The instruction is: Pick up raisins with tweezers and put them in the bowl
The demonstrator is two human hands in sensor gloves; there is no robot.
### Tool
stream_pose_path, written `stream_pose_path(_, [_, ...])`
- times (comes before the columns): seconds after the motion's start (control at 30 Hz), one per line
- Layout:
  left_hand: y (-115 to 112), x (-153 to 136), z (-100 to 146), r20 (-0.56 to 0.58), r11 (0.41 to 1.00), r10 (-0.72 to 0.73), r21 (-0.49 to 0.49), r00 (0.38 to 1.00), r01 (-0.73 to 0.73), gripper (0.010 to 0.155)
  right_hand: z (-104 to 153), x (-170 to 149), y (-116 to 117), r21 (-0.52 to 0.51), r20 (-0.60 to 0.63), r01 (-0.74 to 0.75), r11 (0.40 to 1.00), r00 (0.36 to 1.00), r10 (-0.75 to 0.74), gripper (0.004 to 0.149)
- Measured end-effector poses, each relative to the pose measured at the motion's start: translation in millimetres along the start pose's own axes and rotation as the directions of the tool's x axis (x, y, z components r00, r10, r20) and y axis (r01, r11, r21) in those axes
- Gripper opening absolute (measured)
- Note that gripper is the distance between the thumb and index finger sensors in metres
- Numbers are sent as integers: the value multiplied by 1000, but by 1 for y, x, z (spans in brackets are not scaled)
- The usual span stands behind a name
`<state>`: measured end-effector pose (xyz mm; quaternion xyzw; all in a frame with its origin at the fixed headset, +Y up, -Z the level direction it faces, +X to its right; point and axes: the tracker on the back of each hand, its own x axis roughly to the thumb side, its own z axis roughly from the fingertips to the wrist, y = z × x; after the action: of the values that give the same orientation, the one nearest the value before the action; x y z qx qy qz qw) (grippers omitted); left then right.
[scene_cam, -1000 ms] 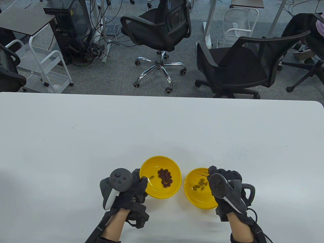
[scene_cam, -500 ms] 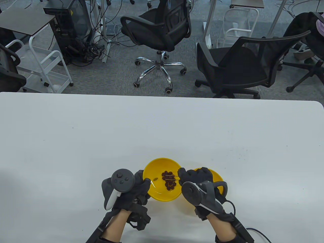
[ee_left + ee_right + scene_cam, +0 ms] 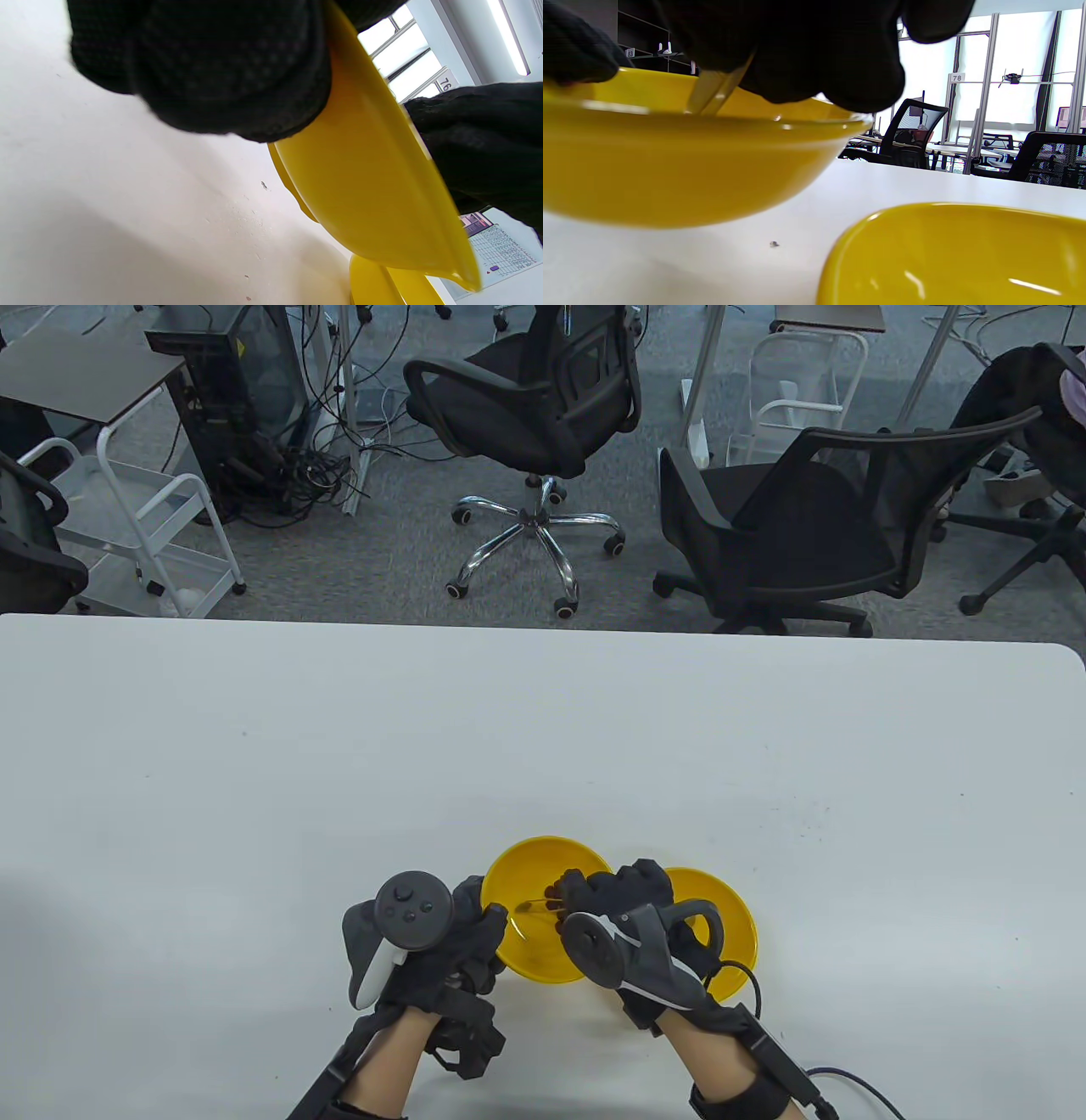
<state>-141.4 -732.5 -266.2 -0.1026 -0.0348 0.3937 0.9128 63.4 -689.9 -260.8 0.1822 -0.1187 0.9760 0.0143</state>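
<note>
Two yellow bowls stand side by side near the table's front edge. My left hand [image 3: 485,913] grips the left rim of the left bowl [image 3: 528,850]; its fingers [image 3: 203,67] wrap that rim [image 3: 373,178]. My right hand [image 3: 585,892] hovers over the left bowl and pinches metal tweezers [image 3: 539,904], which point down into it [image 3: 717,91]. The raisins [image 3: 551,891] in the left bowl are mostly hidden under my right hand. I cannot tell whether the tweezer tips hold a raisin. The right bowl [image 3: 730,899] sits just right of my right hand, its contents hidden.
The white table [image 3: 543,729] stretches far beyond the bowls. Small dark specks lie on it [image 3: 773,244]. Office chairs [image 3: 789,526] and a white cart [image 3: 136,526] stand on the floor behind the table's far edge.
My right hand moved left with the tweezers, from over the right bowl to over the left bowl's raisins. The left bowl shifted slightly. My left hand kept its grip on the rim.
</note>
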Motion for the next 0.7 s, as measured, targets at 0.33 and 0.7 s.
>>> stream_pose_path(0.33, [0, 0, 0, -4, 1000, 2, 5, 1000, -2, 60, -1, -5, 2, 11, -15, 25, 1000, 1000, -24, 46])
stream_pose_path(0.7, [3, -2, 0, -11, 1000, 7, 18, 1000, -7, 60, -2, -18, -3, 22, -57, 91, 996, 994, -89, 45])
